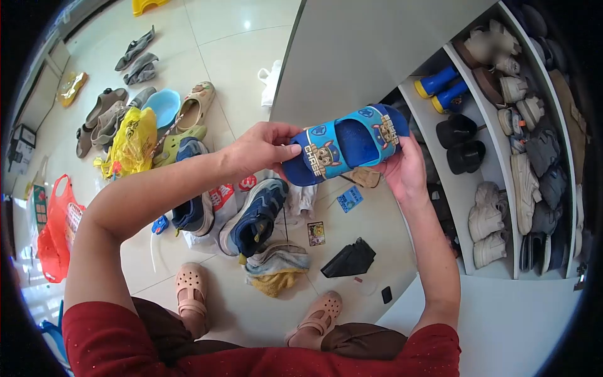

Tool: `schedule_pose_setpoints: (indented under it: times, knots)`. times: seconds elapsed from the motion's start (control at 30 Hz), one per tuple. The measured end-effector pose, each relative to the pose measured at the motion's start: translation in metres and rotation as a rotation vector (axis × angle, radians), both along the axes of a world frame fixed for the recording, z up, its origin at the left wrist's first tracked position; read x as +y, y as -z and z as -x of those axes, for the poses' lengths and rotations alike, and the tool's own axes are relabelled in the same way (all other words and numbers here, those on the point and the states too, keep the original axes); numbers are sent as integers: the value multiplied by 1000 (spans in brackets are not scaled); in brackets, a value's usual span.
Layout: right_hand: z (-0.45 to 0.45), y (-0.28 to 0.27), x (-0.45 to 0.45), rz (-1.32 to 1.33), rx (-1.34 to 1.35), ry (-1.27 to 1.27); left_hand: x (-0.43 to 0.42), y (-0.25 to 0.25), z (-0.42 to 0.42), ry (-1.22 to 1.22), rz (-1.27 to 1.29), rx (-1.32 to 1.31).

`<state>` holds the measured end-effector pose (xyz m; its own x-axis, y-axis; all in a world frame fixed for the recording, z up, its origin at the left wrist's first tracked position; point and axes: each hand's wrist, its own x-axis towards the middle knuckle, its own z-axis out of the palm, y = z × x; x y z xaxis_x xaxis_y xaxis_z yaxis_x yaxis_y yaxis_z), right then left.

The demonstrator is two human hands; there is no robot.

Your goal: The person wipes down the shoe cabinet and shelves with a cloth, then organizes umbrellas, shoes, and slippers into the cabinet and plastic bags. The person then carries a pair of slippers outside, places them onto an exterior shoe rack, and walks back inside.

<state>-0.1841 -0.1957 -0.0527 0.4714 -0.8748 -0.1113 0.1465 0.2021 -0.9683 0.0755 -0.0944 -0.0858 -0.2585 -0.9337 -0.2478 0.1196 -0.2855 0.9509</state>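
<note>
A pair of blue children's slide sandals (324, 155) with cartoon dog faces and the lettering "CHASE" is held up in front of the cabinet, the two overlapping end to end. My left hand (265, 147) is closed on their left end, its thumb on top. At the right end, my right hand (405, 169) grips the sandals from the side and below; some of its fingers are hidden. Beneath them on the floor lie dark blue sneakers (260, 210) and a grey and yellow cloth (276, 267).
To the right stands an open shoe cabinet (490, 138) with shoes and blue rain boots (440, 88); its door (352, 56) swings out behind the sandals. Clogs (196, 107), a yellow bag (135, 141), a light-blue bowl (164, 108) and a black folded item (349, 257) lie on the floor.
</note>
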Motion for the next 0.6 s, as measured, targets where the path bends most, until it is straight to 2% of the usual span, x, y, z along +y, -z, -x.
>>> schedule_pose_setpoints:
  times: [0.17, 0.27, 0.33, 0.37, 0.43, 0.5, 0.57, 0.6]
  knots:
    - [-8, 16, 11, -6, 76, -35, 6, 1, -3, -49, 13, -107]
    - [-9, 19, 23, 9, 99, -99, 8, 18, -8, -72, 47, -122]
    - [-2, 34, 25, -50, 111, -95, 9, 15, -9, -78, 76, -36]
    - [5, 40, 24, -107, 102, -111, 9, 7, -9, -42, 13, 3]
    - [19, 55, 19, -204, 90, -144, 7, 6, -5, 45, 44, 81]
    - [18, 50, 20, -163, 106, -84, 9, 5, 7, 96, 92, 73]
    - [15, 37, 18, -132, 154, -40, 10, 5, 20, 69, -62, -15]
    - [17, 28, 15, -37, 292, -56, 12, 7, 24, 46, -121, -25]
